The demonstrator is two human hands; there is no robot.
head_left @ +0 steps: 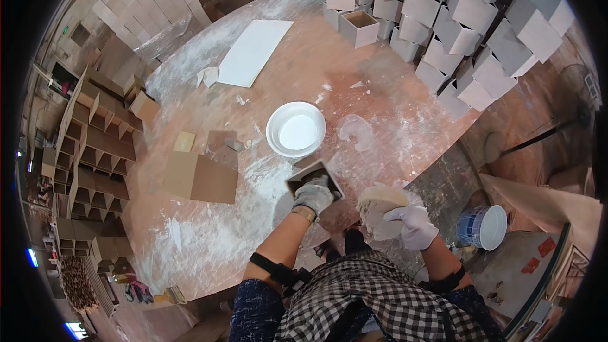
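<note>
the left hand (313, 195), in a grey-white glove, is closed around the near edge of a small open box (315, 177), holding it tilted over the dusty round table (209, 240). the right hand (413, 223), in a white glove, grips a putty-caked sponge pad (377, 208), which sits just to the left of that hand and close beside the box, not clearly touching it. just beyond the left hand stands a white bowl of white paste (296, 129). farther out to its left lie flat brown boards (201, 177). far ahead of both hands rise stacks of whitened boxes (456, 25), with a white panel (256, 52) lying off to the left of them. to the right of the right hand, down off the table, sits a blue and white bucket (483, 227).
</note>
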